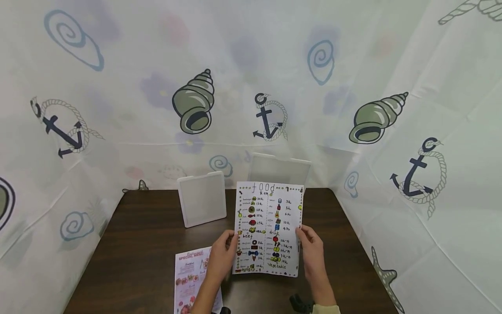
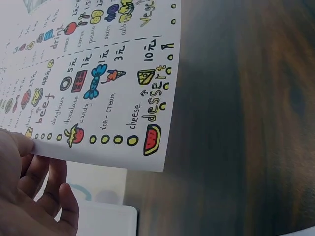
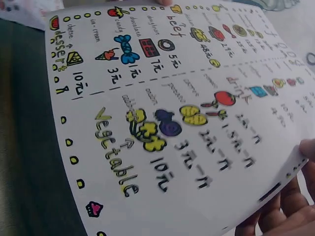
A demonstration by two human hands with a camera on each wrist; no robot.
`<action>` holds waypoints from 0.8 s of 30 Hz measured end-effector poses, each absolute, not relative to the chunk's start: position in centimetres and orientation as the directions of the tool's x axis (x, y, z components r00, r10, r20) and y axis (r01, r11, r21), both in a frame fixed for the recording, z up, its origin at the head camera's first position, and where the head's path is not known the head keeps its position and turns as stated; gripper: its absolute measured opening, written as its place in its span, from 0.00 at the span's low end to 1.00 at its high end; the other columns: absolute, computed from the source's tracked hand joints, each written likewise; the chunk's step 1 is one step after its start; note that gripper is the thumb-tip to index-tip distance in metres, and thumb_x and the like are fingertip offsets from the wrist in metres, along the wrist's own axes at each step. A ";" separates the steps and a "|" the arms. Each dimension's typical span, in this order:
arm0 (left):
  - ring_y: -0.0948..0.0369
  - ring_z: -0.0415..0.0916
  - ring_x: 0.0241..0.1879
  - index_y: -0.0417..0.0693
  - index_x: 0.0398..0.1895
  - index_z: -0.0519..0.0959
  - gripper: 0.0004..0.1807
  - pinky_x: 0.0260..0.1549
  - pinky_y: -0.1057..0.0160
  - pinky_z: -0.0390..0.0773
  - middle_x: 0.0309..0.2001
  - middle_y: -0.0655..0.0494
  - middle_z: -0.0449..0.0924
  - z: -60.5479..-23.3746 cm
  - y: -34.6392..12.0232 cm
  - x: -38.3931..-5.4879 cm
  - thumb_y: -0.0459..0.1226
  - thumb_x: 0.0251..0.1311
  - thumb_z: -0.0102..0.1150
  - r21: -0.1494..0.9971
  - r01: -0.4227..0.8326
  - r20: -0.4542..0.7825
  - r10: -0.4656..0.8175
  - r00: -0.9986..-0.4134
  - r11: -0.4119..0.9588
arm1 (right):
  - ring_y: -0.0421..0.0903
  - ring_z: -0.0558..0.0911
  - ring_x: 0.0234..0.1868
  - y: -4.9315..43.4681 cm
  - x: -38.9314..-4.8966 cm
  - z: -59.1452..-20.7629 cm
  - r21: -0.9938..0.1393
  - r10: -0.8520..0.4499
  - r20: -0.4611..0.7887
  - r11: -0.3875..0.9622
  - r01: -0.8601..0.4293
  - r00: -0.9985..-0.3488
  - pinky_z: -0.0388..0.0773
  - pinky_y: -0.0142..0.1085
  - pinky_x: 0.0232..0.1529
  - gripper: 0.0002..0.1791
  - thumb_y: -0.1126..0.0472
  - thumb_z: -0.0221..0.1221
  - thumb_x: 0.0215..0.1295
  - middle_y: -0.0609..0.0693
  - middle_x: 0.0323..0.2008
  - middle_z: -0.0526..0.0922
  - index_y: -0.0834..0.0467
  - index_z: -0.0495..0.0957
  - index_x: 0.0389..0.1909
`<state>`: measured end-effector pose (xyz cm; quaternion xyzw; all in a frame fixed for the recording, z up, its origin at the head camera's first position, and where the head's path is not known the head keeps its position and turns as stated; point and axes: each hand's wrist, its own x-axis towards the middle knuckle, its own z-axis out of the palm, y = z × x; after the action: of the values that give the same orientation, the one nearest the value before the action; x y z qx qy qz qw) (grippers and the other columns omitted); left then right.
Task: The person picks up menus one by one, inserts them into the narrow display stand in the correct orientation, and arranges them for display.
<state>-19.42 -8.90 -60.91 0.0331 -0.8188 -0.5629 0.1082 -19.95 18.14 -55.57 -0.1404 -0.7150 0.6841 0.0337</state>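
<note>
Both hands hold up a white paper menu [image 1: 268,244] with hand-drawn food pictures, prices and the heading "food". My left hand [image 1: 222,255] pinches its left edge, thumb in front and fingers behind, as the left wrist view shows on the same menu [image 2: 113,98]. At the right edge my right hand [image 1: 313,250] pinches the sheet in the same way; its fingers [image 3: 288,206] show behind the paper in the right wrist view. The menu stands tilted above the table, printed side toward me. Under my left forearm lies a pink printed "Special Menu" sheet [image 1: 186,266].
A white rectangular frame or board [image 1: 201,199] leans at the back of the dark wooden table [image 1: 133,244]. Behind the menu stands a second, similar board [image 1: 279,169]. A curtain [image 1: 243,56] with shells and anchors surrounds the table's back and sides.
</note>
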 end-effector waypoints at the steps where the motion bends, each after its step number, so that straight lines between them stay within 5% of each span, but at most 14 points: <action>1: 0.65 0.79 0.34 0.53 0.48 0.85 0.08 0.35 0.65 0.79 0.35 0.58 0.86 -60.6 -8.8 -19.5 0.44 0.80 0.59 0.932 0.070 0.139 -0.173 -0.975 0.355 | 0.48 0.84 0.52 18.2 -20.1 -55.4 -0.989 0.240 -0.143 0.013 0.150 -0.960 0.77 0.39 0.56 0.23 0.45 0.61 0.80 0.54 0.55 0.87 0.56 0.81 0.64; 16: 0.63 0.79 0.35 0.56 0.50 0.84 0.09 0.35 0.64 0.79 0.37 0.57 0.85 -57.5 -8.9 -20.3 0.47 0.81 0.58 0.955 0.124 0.191 -0.238 -0.953 0.270 | 0.49 0.88 0.53 18.4 -21.6 -57.1 -0.993 0.001 -0.108 -0.055 0.108 -0.994 0.84 0.42 0.54 0.28 0.49 0.64 0.78 0.57 0.58 0.88 0.59 0.76 0.71; 24: 0.61 0.80 0.35 0.54 0.52 0.84 0.11 0.34 0.64 0.80 0.39 0.56 0.86 -55.7 -9.1 -20.9 0.47 0.82 0.57 0.947 0.152 0.219 -0.224 -0.950 0.283 | 0.48 0.89 0.49 18.4 -21.6 -57.6 -0.997 0.034 -0.061 -0.047 0.060 -0.998 0.86 0.36 0.51 0.23 0.53 0.63 0.79 0.58 0.55 0.90 0.63 0.79 0.66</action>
<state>-20.86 -9.11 -55.71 0.0230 -0.7855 -0.5981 0.1572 -21.58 18.38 -57.64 -0.0338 -0.6904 0.7226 -0.0091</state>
